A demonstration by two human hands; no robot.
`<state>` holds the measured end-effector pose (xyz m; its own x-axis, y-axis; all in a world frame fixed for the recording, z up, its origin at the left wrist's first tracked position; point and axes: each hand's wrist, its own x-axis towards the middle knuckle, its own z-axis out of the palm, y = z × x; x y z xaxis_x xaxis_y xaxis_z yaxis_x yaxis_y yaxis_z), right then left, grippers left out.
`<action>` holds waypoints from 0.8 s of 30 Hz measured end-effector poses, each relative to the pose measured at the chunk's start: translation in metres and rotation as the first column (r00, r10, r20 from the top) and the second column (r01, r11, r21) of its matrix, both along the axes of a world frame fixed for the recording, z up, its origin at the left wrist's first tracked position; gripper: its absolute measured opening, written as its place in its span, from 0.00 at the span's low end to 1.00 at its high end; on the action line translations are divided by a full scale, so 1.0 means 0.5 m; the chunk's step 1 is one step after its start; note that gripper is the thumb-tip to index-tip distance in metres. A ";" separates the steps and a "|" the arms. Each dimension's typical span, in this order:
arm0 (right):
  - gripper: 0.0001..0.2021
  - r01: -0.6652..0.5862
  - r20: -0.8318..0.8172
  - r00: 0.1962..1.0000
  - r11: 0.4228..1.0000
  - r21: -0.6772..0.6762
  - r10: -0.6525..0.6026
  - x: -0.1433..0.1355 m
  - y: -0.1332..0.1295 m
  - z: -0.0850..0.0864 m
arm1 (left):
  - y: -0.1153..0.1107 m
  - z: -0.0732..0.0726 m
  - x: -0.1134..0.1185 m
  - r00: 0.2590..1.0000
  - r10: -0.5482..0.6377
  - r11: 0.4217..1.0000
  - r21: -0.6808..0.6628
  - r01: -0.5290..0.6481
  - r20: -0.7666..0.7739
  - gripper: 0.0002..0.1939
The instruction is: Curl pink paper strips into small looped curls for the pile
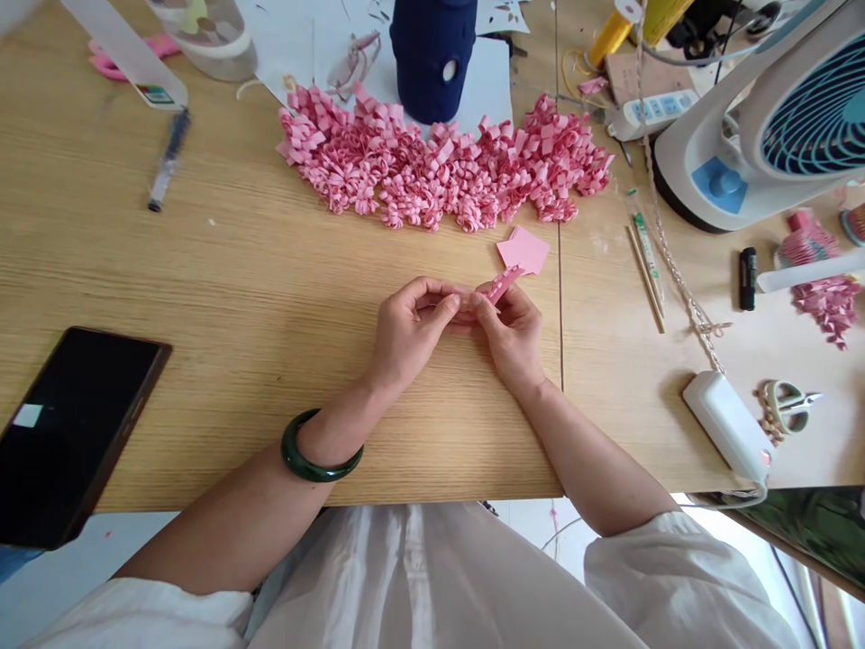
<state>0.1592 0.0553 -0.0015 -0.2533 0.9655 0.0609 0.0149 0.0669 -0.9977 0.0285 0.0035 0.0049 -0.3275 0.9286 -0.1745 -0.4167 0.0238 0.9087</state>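
Note:
Near the middle of the wooden table (pixel 270 270), my left hand (pixel 414 326) and my right hand (pixel 510 332) meet fingertip to fingertip. A pink paper strip (pixel 504 284) with small cut or curled bits is pinched in my right hand and sticks out above its fingers. My left thumb and fingers are pressed together at the strip's other end, partly hidden. Just beyond my right hand lie flat pink paper pieces (pixel 524 250). Farther back, a long heap of curled pink paper pieces (pixel 439 171) stretches across the table.
A dark blue cup (pixel 432 54) stands behind the heap. At left are a tablet (pixel 74 424) and a pen (pixel 168 162). To the right are a fan (pixel 757 135), thin sticks (pixel 645 279), a black marker (pixel 747 279), a white power bank (pixel 728 425) and small scissors (pixel 787 406).

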 end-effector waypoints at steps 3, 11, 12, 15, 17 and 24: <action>0.18 0.015 -0.025 1.000 1.000 0.010 -0.015 0.001 0.001 0.005 | -0.002 -0.001 -0.001 0.997 -0.027 0.999 0.033 0.029 -0.070 0.09; 0.23 -0.031 -0.004 1.000 0.998 -0.046 0.031 0.002 -0.004 0.013 | 0.003 0.007 -0.008 0.986 0.100 0.995 -0.003 -0.102 -0.131 0.11; 0.24 -0.039 -0.018 0.999 0.997 -0.062 0.038 0.002 -0.004 0.012 | 0.003 0.008 -0.010 0.980 0.105 0.994 0.002 -0.106 -0.167 0.12; 0.25 -0.060 -0.043 0.997 0.996 -0.059 0.058 0.001 -0.003 0.013 | 0.002 0.011 -0.014 0.960 0.087 0.996 0.024 -0.083 -0.266 0.10; 0.25 -0.081 -0.034 0.996 0.996 -0.039 0.079 0.000 -0.003 0.014 | 0.001 0.010 -0.014 0.951 0.069 0.998 0.022 -0.065 -0.301 0.09; 0.24 -0.074 0.015 0.997 0.997 -0.031 0.074 0.000 -0.004 0.008 | -0.003 0.010 -0.011 0.944 0.035 0.999 0.015 -0.032 -0.327 0.11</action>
